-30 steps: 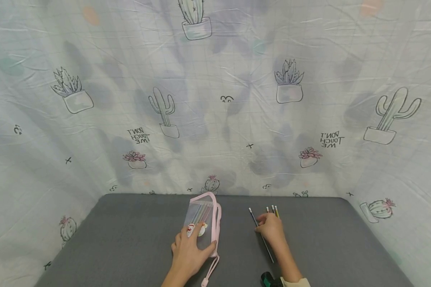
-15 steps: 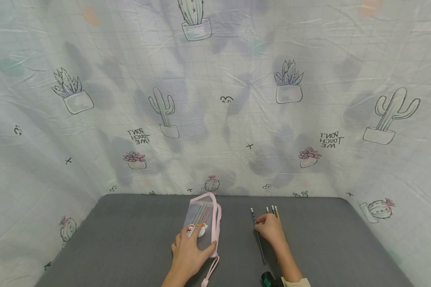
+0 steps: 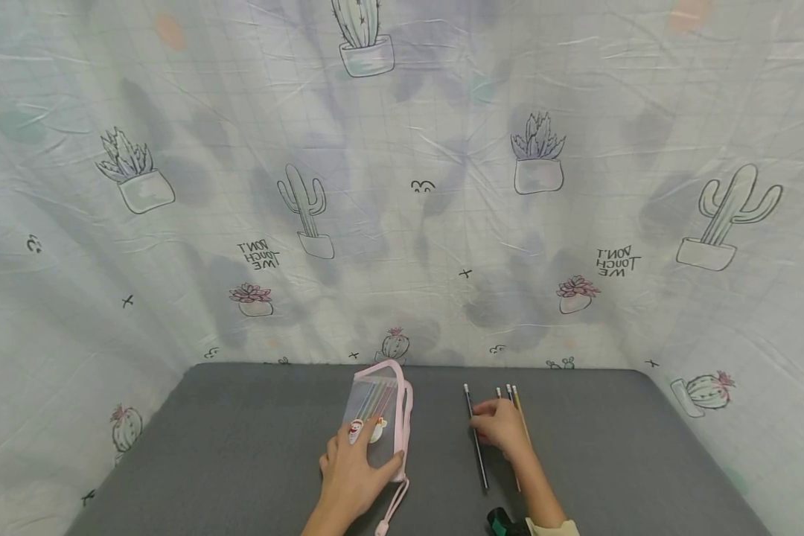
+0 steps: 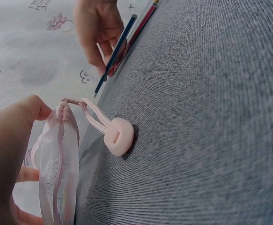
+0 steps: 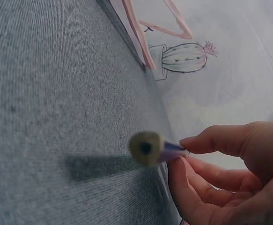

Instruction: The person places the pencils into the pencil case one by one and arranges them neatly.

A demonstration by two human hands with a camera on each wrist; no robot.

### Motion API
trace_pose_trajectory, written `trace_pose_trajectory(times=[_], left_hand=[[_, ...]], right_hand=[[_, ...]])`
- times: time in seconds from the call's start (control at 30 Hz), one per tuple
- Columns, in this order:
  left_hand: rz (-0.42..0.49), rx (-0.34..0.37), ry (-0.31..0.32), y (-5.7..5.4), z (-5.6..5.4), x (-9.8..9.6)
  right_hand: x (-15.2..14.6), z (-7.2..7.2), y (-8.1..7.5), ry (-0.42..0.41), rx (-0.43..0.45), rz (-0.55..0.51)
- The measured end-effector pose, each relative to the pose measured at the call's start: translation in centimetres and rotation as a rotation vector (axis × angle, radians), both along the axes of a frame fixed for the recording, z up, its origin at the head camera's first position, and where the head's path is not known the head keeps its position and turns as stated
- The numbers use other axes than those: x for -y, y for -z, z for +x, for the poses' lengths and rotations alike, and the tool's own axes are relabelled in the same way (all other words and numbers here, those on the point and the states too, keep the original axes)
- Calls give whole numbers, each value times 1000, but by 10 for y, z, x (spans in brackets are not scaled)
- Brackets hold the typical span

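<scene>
My left hand [image 3: 348,473] lies over the lower part of a pink-trimmed mesh pencil case [image 3: 367,398], thumb at its right edge and fingers across it. Coloured pencils show through the mesh. My right hand [image 3: 505,432] pinches a dark pencil [image 3: 479,455] between thumb and fingers near its upper, white-tipped end. In the right wrist view the pencil's sharpened end [image 5: 145,149] points at the camera, above its shadow on the cloth. Right beside that hand lie several more pencils [image 3: 520,409], partly hidden by the hand and forearm.
A pink wrist strap [image 3: 391,508] trails from the case toward the near edge; its bead [image 4: 119,136] rests on the grey cloth tabletop [image 3: 254,447]. A cactus-printed curtain [image 3: 402,223] hangs behind the table. A black-and-green device [image 3: 501,522] sits by my right wrist.
The pencil in my right hand has swung: its lower end moved left, so it lies straighter. The right hand shifted slightly left. My left hand and the case have stayed put.
</scene>
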State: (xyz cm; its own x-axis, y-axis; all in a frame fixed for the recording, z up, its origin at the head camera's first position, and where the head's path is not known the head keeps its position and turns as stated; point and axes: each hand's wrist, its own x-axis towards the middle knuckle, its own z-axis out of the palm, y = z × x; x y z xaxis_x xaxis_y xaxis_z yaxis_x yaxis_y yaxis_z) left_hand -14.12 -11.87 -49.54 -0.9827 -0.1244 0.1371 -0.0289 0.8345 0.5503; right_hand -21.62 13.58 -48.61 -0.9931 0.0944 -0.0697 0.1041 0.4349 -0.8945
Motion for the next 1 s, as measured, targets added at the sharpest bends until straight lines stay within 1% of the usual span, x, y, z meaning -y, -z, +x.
trace_pose_trajectory(times=[0.07,0.3,0.43,0.8,1.0], left_hand=[[0,0,0,0,0,0],[1,0,-2,1,1,1],[-6,-5,-3,1,0,1],[-8,0,-6,2,-1,-1],[-8,0,-1,2,0,-1]], right_hand=[[2,0,-1,-1,-4,-31],[10,2,-2,-22,-61,-112],[13,2,-2,-24,-66,-149],[26,4,-5,-64,-91,-139],[37,3,-6,-78,-90,-155]])
